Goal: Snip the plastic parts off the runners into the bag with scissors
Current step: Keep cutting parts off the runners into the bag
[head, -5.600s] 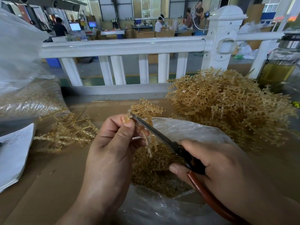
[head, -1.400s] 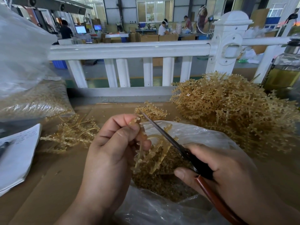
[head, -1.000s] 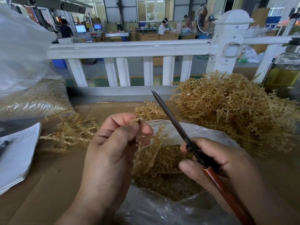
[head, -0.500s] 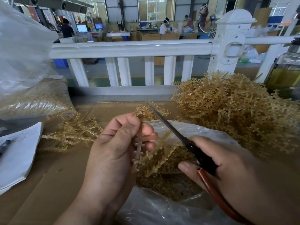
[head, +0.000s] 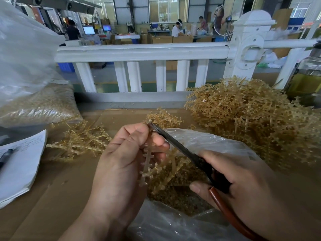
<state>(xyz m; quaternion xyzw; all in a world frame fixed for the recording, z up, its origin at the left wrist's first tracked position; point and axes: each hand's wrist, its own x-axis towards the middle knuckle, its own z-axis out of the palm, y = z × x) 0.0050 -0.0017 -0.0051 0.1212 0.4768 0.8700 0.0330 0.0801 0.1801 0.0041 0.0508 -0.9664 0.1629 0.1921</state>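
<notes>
Left hand (head: 121, 164) pinches spiky tan runner (head: 147, 164); scissors (head: 182, 150) touching.

- A left hand (head: 125, 164) pinches a tan plastic runner (head: 147, 159) upright over an open clear bag (head: 217, 141) on a cardboard-covered bench (head: 60, 188).
- The right hand (head: 243, 185) grips red-handled scissors (head: 175, 145), blade tips at the runner's top end, beside the left fingertips.
- Snipped parts (head: 173, 195) lie in the bag.
- A large pile of runners (head: 251, 122) sits at right, a smaller heap (head: 81, 141) at left near a notepad (head: 20, 162) and pen (head: 5, 157).
- A white railing (head: 142, 51) runs behind, with workers at tables beyond.
</notes>
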